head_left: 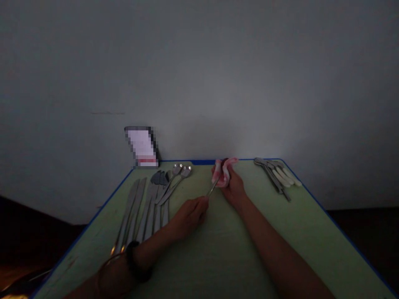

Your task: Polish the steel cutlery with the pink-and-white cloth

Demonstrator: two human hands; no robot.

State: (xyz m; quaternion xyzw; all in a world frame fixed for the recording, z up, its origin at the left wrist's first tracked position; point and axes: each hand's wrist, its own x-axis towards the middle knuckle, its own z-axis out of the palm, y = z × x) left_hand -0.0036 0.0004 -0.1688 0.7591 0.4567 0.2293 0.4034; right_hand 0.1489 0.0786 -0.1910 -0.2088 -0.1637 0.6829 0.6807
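Note:
My left hand (193, 211) is closed on the handle of a slim metal piece of cutlery (213, 189). Its far end goes into a pink and white cloth (223, 176), which hides what kind it is. My right hand (234, 187) grips that cloth, folded around the far end. Both hands are above the middle of the table. To the left of my left hand lie two shiny spoons (186, 170) and a row of table knives (132, 207). Between them rest several flat-handled pieces of cutlery (152, 207), partly behind my left forearm.
A pale green table (224, 257) with a blue edge stands against a grey wall (199, 74). At its back right lies a group of metal cutlery (270, 176) and pieces with white ends (283, 176). A pixelated phone-like screen (142, 145) leans on the wall at the back left.

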